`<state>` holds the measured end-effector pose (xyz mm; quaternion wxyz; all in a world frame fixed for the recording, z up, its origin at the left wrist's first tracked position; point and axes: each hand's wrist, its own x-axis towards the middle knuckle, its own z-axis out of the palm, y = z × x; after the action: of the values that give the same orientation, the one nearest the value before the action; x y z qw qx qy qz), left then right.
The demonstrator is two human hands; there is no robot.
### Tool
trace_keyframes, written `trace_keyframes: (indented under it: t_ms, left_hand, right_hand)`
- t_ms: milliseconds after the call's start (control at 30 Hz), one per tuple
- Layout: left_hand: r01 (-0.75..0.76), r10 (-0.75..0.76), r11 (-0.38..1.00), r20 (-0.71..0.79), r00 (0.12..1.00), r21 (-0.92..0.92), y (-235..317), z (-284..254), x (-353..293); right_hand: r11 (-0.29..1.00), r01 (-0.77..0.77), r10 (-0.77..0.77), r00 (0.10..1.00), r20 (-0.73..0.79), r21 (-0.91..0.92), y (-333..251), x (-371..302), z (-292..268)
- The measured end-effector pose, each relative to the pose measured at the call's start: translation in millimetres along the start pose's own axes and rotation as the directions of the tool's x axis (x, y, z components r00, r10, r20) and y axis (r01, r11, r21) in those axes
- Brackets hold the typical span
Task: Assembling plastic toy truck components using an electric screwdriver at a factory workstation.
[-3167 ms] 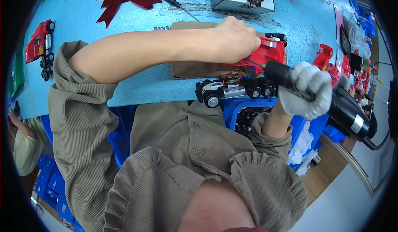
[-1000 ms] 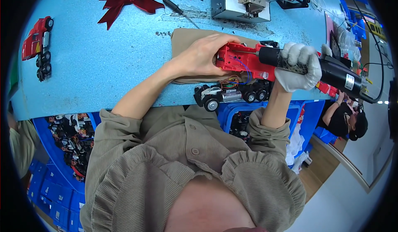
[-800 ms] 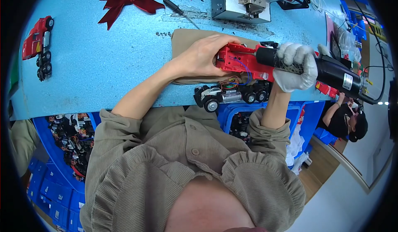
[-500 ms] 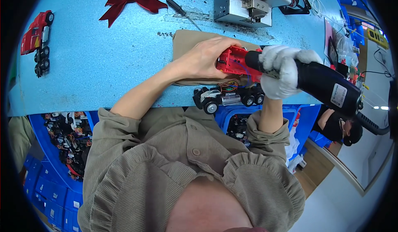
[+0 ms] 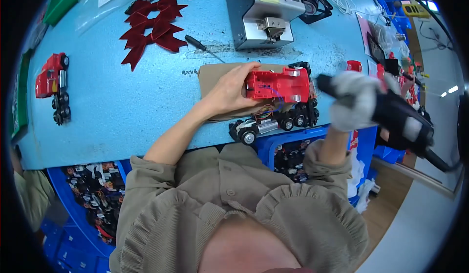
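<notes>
My bare left hand [image 5: 228,88] grips the left end of a red plastic toy truck body [image 5: 281,85], hollow side up, on a folded brown pad [image 5: 209,80]. A blue wire shows inside the body. Just below, near the table edge, a black toy truck chassis [image 5: 267,125] with wheels and coloured wires stands upright; more black wheeled parts lie to its right. My right hand [image 5: 352,99], in a white glove and blurred, is closed round a black power screwdriver [image 5: 403,119]. Its tip points left, apart from the red body.
A black-handled screwdriver [image 5: 196,43], dark red bows [image 5: 159,29] and a metal machine [image 5: 239,24] are beyond the pad. A red toy truck [image 5: 51,80] lies far left. Blue bins [image 5: 83,214] of truck parts sit below the table edge. The power screwdriver's cord trails right.
My right hand has drawn the power screwdriver rightward off the red body, uncovering its right end. The body stays in my left hand. The whole view has shifted, showing more of the table's far side.
</notes>
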<state>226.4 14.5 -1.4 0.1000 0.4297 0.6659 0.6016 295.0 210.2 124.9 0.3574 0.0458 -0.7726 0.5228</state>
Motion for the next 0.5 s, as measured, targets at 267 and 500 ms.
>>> trace_keyframes:
  t_ms: [267,500]
  left_hand:
    - [0.044,-0.047,0.998,0.073,0.996,0.033,18.1,-5.7,-1.6]
    - [0.106,-0.098,0.988,0.069,0.993,-0.114,24.7,1.5,-8.9]
  right_hand:
    - [0.432,-0.39,0.386,0.895,-0.224,-0.813,98.0,-56.3,-124.8]
    - [0.544,-0.256,0.137,0.967,-0.216,-0.799,50.1,-99.1,-106.3]
